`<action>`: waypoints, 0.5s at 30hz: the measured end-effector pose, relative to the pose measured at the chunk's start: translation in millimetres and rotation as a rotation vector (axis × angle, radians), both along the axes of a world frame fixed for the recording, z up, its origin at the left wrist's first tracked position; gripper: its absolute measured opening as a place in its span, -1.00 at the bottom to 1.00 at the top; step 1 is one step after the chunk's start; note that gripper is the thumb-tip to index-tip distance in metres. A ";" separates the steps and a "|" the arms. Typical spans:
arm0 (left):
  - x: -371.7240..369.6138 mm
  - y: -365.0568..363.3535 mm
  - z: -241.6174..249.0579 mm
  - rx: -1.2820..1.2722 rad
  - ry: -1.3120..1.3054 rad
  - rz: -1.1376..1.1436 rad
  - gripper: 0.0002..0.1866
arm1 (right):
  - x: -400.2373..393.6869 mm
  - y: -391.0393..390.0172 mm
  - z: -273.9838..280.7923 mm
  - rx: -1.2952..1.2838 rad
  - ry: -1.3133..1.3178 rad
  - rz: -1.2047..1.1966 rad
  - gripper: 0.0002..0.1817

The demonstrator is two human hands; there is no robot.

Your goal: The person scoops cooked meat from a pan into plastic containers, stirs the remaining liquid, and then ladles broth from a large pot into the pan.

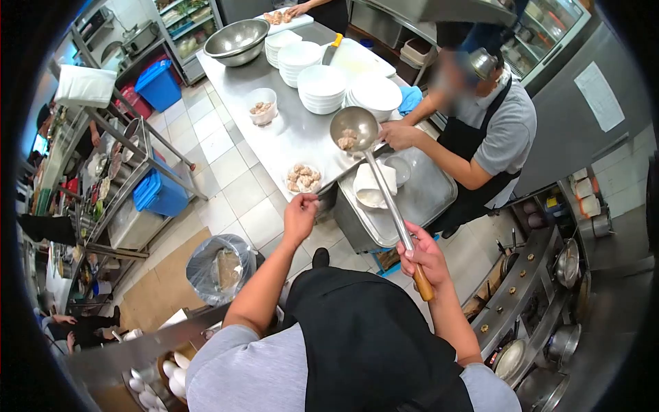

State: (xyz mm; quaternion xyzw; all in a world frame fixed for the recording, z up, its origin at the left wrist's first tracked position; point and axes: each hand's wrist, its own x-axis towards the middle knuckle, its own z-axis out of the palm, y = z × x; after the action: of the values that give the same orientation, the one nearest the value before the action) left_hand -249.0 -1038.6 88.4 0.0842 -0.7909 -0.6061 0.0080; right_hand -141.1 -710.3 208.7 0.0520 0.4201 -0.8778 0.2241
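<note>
My right hand (421,253) is closed round the handle of a long steel ladle (382,180) with a wooden grip. Several pale meat pieces (347,140) lie in the ladle's cup, which hangs over the table's near corner. My left hand (300,218) is at the table's near edge with its fingers curled together, just below a small clear bowl (289,184) of meat pieces. Whether the fingers touch that bowl, or pinch something small, I cannot make out. Farther up the table stands a second clear bowl (274,113) with fewer meat pieces.
Stacked white bowls (321,82), a steel mixing bowl (237,42) and a yellow-handled knife (332,49) are on the steel table (237,130). A co-worker (498,117) stands at right by a metal counter (427,192). A lined bin (199,264) is at lower left, burners (504,309) lower right.
</note>
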 end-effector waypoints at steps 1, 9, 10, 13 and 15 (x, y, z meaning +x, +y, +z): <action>-15.8 -10.0 3.0 -0.007 0.028 0.008 -0.78 | -11.1 -7.4 -2.9 0.006 0.017 -0.025 -0.11; -76.4 -37.5 14.3 0.020 0.087 -0.059 -0.78 | -63.5 -42.1 -19.9 0.296 0.112 -0.184 -0.11; -80.8 -35.8 12.4 0.016 0.114 -0.073 -0.78 | -66.2 -43.9 -23.0 0.307 0.104 -0.203 -0.11; -101.7 -21.9 14.5 0.031 0.110 -0.120 -0.77 | -75.9 -44.7 -27.8 0.329 0.104 -0.226 -0.12; -117.4 -9.9 28.8 -0.005 0.140 -0.147 -0.76 | -78.5 -48.6 -31.3 0.327 0.098 -0.236 -0.12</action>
State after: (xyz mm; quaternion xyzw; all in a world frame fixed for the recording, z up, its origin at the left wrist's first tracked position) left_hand -366.4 -1048.5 117.2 -0.0164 -0.7939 -0.6075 0.0190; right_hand -219.6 -758.9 177.4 0.0941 0.5585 -0.8195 0.0875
